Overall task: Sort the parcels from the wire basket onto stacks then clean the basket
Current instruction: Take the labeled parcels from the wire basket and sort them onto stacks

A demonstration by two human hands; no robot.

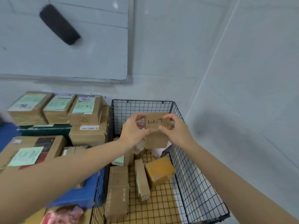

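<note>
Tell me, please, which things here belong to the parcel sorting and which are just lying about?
Belongs to the job: small brown box, gripped by left hand and right hand; wire basket; parcels inside it; stacked parcels beside it.
Just lying about: whiteboard; black eraser on it.

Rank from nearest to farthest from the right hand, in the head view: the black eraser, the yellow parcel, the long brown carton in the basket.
1. Yellow parcel, in the basket below the right hand.
2. Long brown carton, at the basket's left side.
3. Black eraser, up on the whiteboard, far left.
</note>
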